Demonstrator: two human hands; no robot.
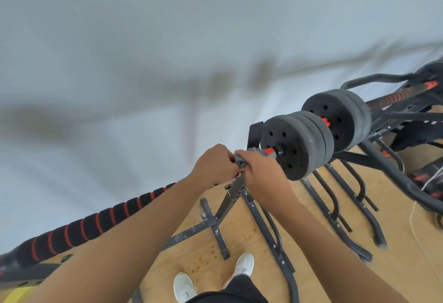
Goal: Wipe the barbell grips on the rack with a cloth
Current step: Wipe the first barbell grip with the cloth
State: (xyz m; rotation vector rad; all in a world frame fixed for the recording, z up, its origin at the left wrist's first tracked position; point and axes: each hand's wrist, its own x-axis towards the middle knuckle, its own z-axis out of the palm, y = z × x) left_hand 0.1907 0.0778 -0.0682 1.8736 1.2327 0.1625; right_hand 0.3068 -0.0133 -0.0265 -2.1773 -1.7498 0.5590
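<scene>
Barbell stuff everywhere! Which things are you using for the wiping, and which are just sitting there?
For the job:
- barbell with striped foam grip
- grey cloth
- left hand and right hand, both gripping at the bar
- rack

Just sitting there:
- second barbell behind
- black weight plates
- white shoes

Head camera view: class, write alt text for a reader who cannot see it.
Both hands work a grey cloth around a barbell on a black rack, left hand and right hand side by side next to black weight plates. White shoes stand on a wooden floor below.
</scene>
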